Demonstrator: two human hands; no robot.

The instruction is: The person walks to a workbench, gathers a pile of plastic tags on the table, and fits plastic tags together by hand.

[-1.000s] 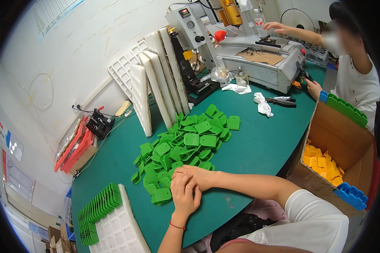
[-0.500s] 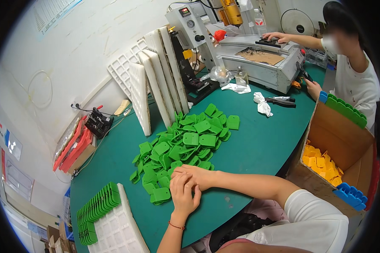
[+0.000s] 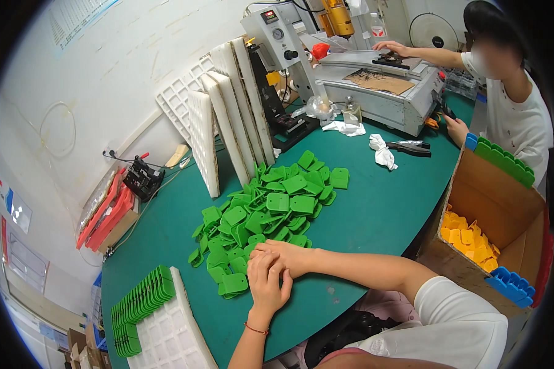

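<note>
Green surface (image 3: 375,215) under a white wall, heap of green plastic tags (image 3: 271,206) mid-surface, left hand (image 3: 268,286) and right hand (image 3: 289,255) pressed together at its near edge, grip hidden; likely slip: nudged tags sliding off.

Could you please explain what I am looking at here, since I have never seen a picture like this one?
There is no machine doing the work: a person's two bare hands are filmed by a wide fisheye camera on their head, looking down, so straight edges bend. The left hand and right hand meet at the near edge of a pile of green plastic tags on a green table; what they hold is hidden. Near left, a white tray carries tags standing in rows. At right, a cardboard box holds yellow pieces, and another person works a machine.
</note>
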